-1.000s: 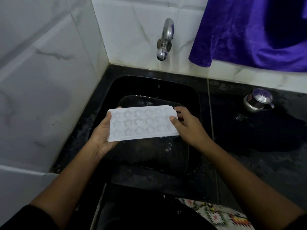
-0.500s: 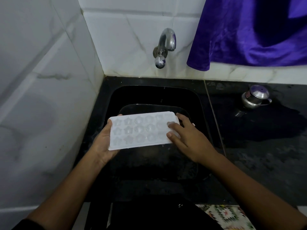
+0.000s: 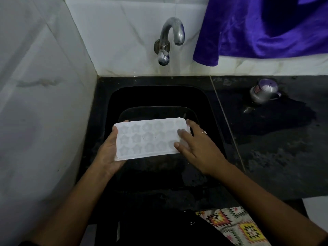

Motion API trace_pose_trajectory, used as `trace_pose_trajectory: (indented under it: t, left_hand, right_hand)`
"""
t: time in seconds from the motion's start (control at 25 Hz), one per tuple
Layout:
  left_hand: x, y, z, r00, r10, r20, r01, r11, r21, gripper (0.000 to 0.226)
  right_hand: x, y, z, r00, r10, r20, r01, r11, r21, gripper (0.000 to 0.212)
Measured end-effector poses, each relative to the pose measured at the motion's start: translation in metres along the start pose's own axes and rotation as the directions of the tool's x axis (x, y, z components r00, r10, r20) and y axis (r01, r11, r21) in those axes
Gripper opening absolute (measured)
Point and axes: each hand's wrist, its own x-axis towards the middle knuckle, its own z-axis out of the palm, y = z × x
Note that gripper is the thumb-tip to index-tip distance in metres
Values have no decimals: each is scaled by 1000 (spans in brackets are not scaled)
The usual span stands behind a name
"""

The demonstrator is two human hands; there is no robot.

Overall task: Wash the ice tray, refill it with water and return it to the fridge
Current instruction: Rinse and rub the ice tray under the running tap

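Fingers of the right hand now lie straight across the right end of the ice tray, having gripped its edge a second ago. The left hand still clasps the left end, holding the tray level above the black sink.

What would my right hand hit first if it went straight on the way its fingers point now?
The white plastic ice tray with star-shaped moulds: the right hand rests its fingers on the tray's right end, pointing left across it. Beyond, probably the left hand gripping the other end.
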Motion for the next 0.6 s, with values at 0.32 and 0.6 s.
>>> trace_pose_trajectory:
  t: [0.32, 0.6]
  left_hand:
    - [2, 2, -2, 1000, 0, -1, 0, 1000, 8, 44]
    - [-2, -8, 1, 1000, -18, 11, 18, 1000, -25, 46]
  right_hand:
    - [9, -2, -3, 999, -5, -43, 5, 1000, -4, 49]
    - [30, -5, -2, 996, 85, 5, -85, 996, -1, 53]
